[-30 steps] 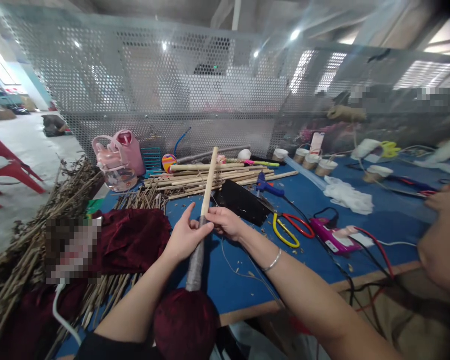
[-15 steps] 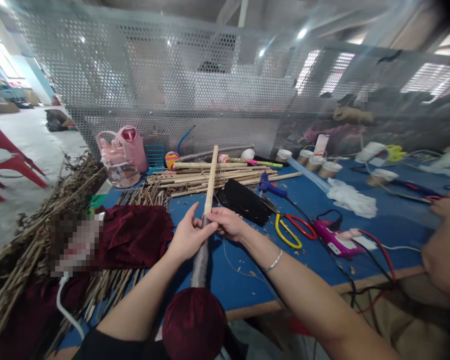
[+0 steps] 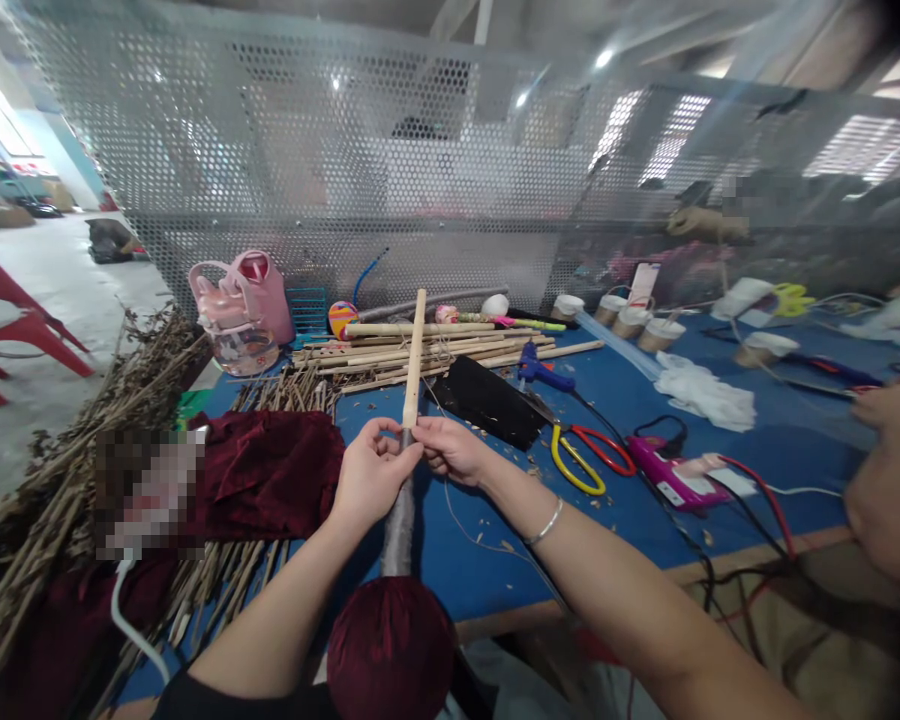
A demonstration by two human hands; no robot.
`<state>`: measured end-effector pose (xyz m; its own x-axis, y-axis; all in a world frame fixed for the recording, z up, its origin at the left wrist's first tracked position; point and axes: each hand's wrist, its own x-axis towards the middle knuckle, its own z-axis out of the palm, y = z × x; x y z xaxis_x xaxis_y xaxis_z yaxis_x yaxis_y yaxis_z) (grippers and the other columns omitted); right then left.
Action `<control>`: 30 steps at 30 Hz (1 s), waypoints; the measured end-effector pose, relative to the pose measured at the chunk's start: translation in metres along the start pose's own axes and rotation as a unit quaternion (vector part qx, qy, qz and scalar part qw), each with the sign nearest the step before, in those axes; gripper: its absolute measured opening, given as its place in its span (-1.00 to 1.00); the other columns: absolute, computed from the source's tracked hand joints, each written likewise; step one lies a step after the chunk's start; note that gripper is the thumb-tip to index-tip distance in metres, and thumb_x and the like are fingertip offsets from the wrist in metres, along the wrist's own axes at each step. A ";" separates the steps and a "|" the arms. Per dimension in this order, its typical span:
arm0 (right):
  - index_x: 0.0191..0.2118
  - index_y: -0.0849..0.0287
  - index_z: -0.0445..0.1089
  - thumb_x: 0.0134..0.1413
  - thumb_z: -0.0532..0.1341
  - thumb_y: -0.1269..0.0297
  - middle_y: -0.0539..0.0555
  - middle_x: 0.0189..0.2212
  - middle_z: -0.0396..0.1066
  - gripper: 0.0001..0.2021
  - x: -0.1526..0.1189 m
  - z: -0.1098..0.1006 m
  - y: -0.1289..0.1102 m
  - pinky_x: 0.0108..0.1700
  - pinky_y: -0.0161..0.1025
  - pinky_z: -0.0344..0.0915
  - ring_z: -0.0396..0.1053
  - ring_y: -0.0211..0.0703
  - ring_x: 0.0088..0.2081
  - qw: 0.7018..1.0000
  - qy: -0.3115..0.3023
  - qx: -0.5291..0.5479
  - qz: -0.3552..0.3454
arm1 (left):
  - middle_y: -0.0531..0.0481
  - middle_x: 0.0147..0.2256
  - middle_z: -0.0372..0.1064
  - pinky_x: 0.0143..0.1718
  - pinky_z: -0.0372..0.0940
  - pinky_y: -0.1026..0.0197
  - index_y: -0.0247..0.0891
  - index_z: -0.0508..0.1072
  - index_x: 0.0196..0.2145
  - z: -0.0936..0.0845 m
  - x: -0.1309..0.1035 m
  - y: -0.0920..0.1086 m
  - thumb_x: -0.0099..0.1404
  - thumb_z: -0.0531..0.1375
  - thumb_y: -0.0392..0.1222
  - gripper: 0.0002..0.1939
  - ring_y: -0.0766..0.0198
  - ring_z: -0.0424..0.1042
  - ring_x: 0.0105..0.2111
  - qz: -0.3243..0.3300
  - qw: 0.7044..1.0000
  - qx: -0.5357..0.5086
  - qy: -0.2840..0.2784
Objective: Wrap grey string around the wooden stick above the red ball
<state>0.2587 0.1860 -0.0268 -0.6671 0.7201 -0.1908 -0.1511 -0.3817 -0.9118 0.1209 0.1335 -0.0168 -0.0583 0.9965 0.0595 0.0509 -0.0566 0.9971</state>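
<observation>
A long bamboo stick (image 3: pixel 414 350) points away from me over the blue table (image 3: pixel 780 450). Its near half is wrapped in grey thread (image 3: pixel 399 525) and ends in a dark red velvet ball (image 3: pixel 390 650) close to my body. My left hand (image 3: pixel 371 475) grips the stick at the upper edge of the wrapping. My right hand (image 3: pixel 454 450) pinches the stick from the right at the same spot, a silver bangle on its wrist. A thin thread (image 3: pixel 487 545) trails on the table below my right wrist.
Bamboo sticks (image 3: pixel 435 352) lie bundled behind; dry twigs (image 3: pixel 60 470) and maroon velvet cloth (image 3: pixel 262 470) at left. A black sheet (image 3: pixel 487 402), scissors (image 3: pixel 585 455), a blue glue gun (image 3: pixel 540 372), a pink tool (image 3: pixel 671 475) with cables, cups (image 3: pixel 630 320). Another person's arm (image 3: pixel 889 470) at right. Mesh wall behind.
My left hand's fingers have closed round the stick at the wrapping's edge. The stick has swung slightly to the left. The view has shifted a little.
</observation>
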 end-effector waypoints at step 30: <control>-0.44 0.26 0.24 -0.14 0.26 0.06 -0.13 -0.73 0.14 -0.66 0.002 0.004 0.004 -0.76 -0.49 -0.21 0.00 -0.48 -0.75 0.998 0.016 -0.033 -0.048 | 0.20 -0.70 0.26 -0.70 0.07 0.41 -0.31 -0.23 0.24 0.005 -0.011 0.011 0.08 0.21 -0.05 -0.08 0.39 0.26 -0.73 -0.034 0.999 -0.026 -0.019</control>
<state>0.2536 0.1833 -0.0296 -0.6282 0.7699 -0.1120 -0.1639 -0.2717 -0.9483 0.1275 0.1224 -0.0063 -0.0214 0.9997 -0.0095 -0.0046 0.0094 0.9999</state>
